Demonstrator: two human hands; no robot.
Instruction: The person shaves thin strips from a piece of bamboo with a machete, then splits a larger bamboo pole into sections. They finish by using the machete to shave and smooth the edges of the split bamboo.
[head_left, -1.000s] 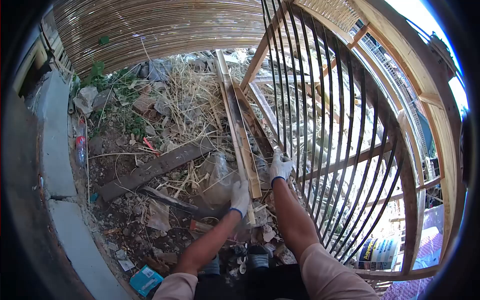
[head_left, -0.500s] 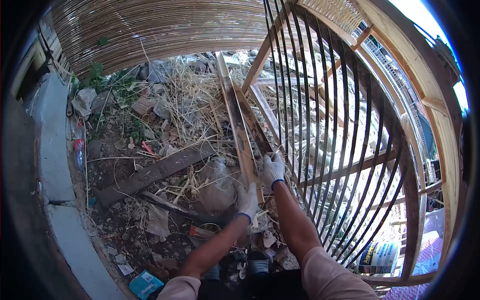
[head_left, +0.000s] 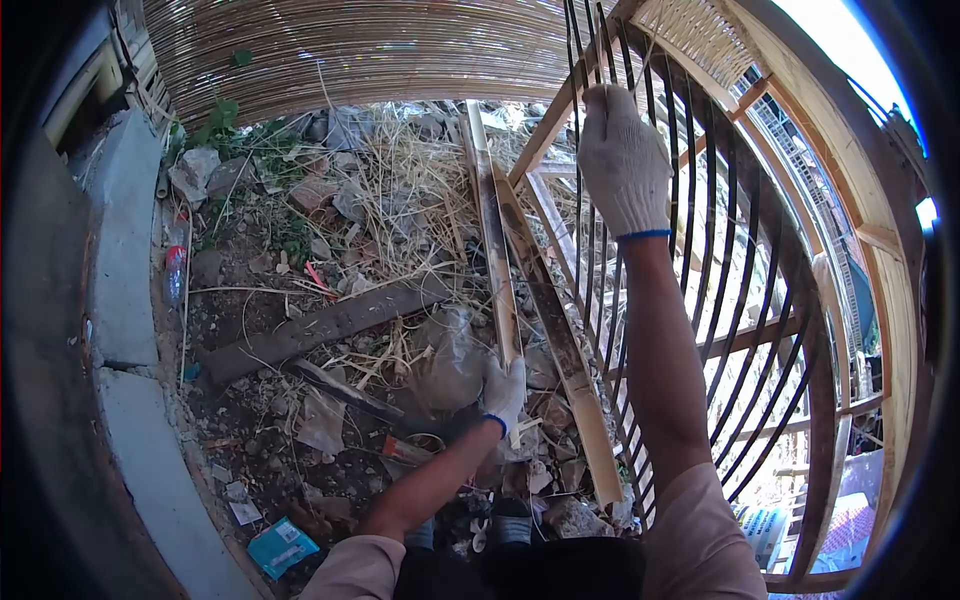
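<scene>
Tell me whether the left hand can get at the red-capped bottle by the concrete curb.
Probably not: the left hand grips a bamboo strip, and the bottle lies far off across littered ground.

Bamboo strip (head_left: pixel 492 230) on littered ground (head_left: pixel 300 260), left of slatted frame (head_left: pixel 740 290)

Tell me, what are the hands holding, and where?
The left hand grips a long bamboo strip at its near end. The right hand grips a dark slat of the frame, high up.
</scene>
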